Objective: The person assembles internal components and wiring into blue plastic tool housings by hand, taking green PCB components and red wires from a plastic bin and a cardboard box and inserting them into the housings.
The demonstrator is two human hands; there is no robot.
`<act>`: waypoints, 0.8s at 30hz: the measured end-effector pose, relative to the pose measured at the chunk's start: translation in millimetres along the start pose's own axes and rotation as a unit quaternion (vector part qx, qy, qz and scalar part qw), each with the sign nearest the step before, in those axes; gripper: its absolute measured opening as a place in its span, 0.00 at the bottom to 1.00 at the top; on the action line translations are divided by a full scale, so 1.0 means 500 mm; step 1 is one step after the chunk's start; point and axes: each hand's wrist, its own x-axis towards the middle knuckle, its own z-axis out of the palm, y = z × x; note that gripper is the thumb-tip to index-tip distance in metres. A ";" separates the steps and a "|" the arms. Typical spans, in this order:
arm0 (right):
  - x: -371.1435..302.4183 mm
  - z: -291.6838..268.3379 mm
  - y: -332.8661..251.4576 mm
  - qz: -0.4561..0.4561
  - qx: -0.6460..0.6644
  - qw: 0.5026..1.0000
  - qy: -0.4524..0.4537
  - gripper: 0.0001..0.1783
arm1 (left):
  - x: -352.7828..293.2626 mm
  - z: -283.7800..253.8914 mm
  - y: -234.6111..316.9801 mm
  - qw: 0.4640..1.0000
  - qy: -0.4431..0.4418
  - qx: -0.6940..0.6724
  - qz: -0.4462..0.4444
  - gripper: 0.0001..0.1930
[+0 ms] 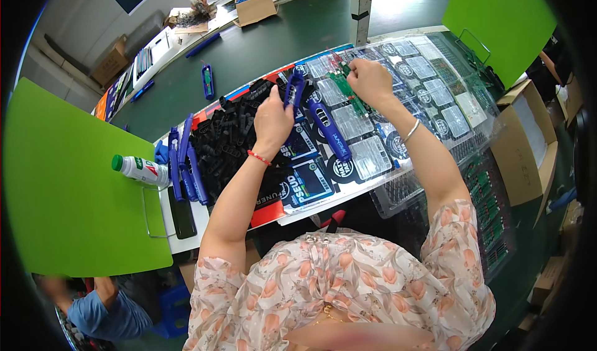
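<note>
black parts (229,133) on printed sheeting (268,214), green workbench (261,43), lime panels (81,189) alongside

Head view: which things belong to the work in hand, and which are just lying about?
Apparently in the work:
blue casing by the left hand
green circuit boards by the right hand
loose black parts
other blue casings

Apparently just lying about:
white bottle with green cap
dark phone-like slab

Both arms (432,158) extended forward; left hand (273,119) back uppermost, index finger (274,94) outstretched, thumb (289,111) apart; right hand (371,82) angled inward, knuckles (375,68) raised, fingers (356,66) curled
</note>
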 end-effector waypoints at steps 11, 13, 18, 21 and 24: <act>-0.030 -0.120 -0.057 -0.051 0.226 0.961 0.153 0.25 | -0.129 -0.066 0.035 0.657 -0.161 -0.699 -0.233 0.14; -0.032 -0.106 -0.038 -0.028 0.216 0.971 0.101 0.25 | -0.151 -0.072 0.029 0.646 -0.157 -0.710 -0.231 0.14; -0.036 -0.024 0.004 -0.036 0.063 0.987 -0.143 0.24 | -0.193 -0.106 0.019 0.683 -0.052 -0.700 -0.204 0.18; -0.043 0.005 -0.043 -0.081 -0.093 0.989 -0.087 0.17 | -0.220 -0.108 0.010 0.682 -0.050 -0.702 -0.201 0.23; -0.026 0.045 -0.088 -0.195 -0.023 0.980 0.022 0.07 | -0.238 -0.103 0.016 0.671 -0.054 -0.709 -0.210 0.25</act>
